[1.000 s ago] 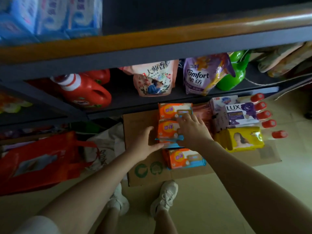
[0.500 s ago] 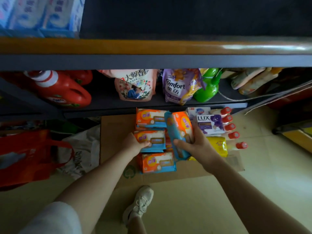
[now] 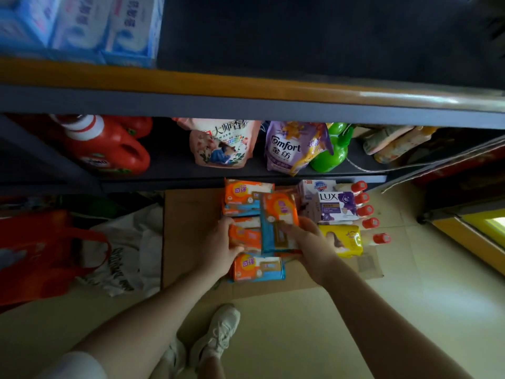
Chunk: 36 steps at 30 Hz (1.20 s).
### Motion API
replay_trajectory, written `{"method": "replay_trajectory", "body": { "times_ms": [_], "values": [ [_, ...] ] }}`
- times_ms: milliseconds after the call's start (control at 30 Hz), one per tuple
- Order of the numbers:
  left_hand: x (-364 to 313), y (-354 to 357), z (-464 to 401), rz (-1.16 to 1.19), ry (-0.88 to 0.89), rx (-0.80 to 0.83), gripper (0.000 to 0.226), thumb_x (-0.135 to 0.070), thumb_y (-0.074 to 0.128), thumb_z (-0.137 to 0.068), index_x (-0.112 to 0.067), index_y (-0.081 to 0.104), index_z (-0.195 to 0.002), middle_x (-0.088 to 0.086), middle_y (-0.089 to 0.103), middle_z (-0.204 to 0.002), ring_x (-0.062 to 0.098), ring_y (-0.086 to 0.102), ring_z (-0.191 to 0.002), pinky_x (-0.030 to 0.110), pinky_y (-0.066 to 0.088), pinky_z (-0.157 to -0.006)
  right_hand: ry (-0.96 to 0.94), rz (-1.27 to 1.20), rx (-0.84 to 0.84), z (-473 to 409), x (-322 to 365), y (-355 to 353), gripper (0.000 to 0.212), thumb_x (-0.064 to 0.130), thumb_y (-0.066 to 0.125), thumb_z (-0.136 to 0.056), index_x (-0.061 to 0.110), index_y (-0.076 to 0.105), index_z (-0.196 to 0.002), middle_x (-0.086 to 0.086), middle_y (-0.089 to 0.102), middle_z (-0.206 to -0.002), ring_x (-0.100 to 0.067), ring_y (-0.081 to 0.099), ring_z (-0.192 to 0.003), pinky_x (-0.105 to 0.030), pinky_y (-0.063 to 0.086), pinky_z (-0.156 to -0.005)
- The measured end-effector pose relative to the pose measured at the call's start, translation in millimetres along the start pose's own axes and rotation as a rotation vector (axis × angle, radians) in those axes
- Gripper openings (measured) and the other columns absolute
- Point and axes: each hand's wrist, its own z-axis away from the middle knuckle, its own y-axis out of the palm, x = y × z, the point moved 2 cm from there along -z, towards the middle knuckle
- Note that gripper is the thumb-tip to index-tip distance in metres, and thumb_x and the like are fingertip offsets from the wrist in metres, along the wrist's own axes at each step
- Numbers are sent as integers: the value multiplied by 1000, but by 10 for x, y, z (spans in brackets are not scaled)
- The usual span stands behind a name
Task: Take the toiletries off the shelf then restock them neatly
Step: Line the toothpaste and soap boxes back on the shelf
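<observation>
Orange-and-blue soap packs lie on a flat cardboard sheet (image 3: 191, 236) on the floor below the shelf. My right hand (image 3: 308, 244) grips one orange soap pack (image 3: 278, 217), lifted and turned on end. My left hand (image 3: 218, 250) holds a second orange pack (image 3: 244, 236) in the middle of the pile. Another orange pack (image 3: 246, 196) lies behind them and one more (image 3: 258, 269) in front. Beside them sit a purple LUX box (image 3: 337, 205), a white soap box (image 3: 317, 186), a yellow soap pack (image 3: 341, 239) and several red-capped bottles (image 3: 366, 212).
The dark shelf (image 3: 246, 175) above carries red detergent jugs (image 3: 106, 149), a pink pouch (image 3: 221, 143), a purple Comfort pouch (image 3: 289, 149) and a green bottle (image 3: 333, 151). Blue tissue packs (image 3: 82, 26) fill the upper shelf. A red bag (image 3: 41, 255) and white bag (image 3: 128, 255) lie left.
My right hand has picked one orange pack off the pile and stood it on end. My left hand has closed on the middle pack. The camera has tilted up slightly.
</observation>
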Motion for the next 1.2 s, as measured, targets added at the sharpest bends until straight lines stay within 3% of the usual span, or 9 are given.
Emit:
{"method": "replay_trajectory", "body": {
  "times_ms": [133,233,467,567,633,833,1033,1100,1200],
  "values": [
    [-181,-426,264,69,82,85,45,-18,69,-82,-17,44,-119,-1,52,-124,18,52,-116,23,41,-88,-37,64,50,327,175,112,41,10,65,-82,18,52,-120,-9,66,-107,-25,67,-93,-39,55,-79],
    [-344,-1003,433,127,157,77,39,-15,67,-83,-24,40,-110,-6,50,-108,16,53,-108,14,37,-76,-201,147,83,635,521,244,39,4,66,-80,26,55,-111,0,67,-102,-15,67,-88,-30,57,-70],
    [-1040,-2338,775,230,398,-171,40,-36,71,-71,-41,44,-100,-22,53,-101,-12,54,-92,9,43,-80,-699,358,-45,950,1665,722,35,18,75,-75,31,55,-101,2,67,-97,-16,67,-83,-33,57,-65],
    [-1375,-2587,741,288,428,-263,44,-48,73,-69,-45,44,-101,-22,55,-101,-13,56,-91,8,44,-78,-891,508,-158,841,2131,836,35,19,73,-78,27,51,-104,14,61,-92,-4,61,-79,-27,52,-70],
    [-1577,-2666,609,347,431,-322,45,-44,65,-65,-39,41,-103,-22,53,-101,-14,56,-88,6,45,-73,-960,613,-209,662,2384,873,36,19,71,-80,21,55,-111,7,64,-97,-12,61,-86,-27,49,-72],
    [-1784,-2754,-40,248,487,-564,50,-23,64,-85,-12,41,-127,-5,52,-116,7,53,-101,7,41,-73,-1071,838,-213,-17,2839,897,46,23,71,-80,12,57,-123,-8,63,-118,-22,59,-106,-22,41,-79],
    [-1654,-2762,-593,185,591,-651,48,-21,69,-81,-15,45,-122,-2,58,-114,16,59,-104,33,50,-88,-1157,909,-121,-806,3271,1203,56,14,75,-75,8,54,-128,-8,58,-127,-22,52,-119,-19,37,-92],
    [-1646,-2764,-669,122,615,-687,48,-20,70,-80,-15,47,-122,0,60,-114,17,59,-104,36,49,-91,-1152,917,-109,-974,3439,1372,57,12,74,-76,8,52,-129,-7,57,-128,-21,51,-120,-14,35,-88],
    [-1686,-2800,-722,114,604,-746,47,-23,70,-80,-17,48,-120,0,60,-114,15,58,-103,36,49,-90,-1198,984,-169,-1130,3651,1551,56,17,73,-77,13,53,-129,-7,58,-127,-22,53,-117,-22,40,-92]
  ]
}}
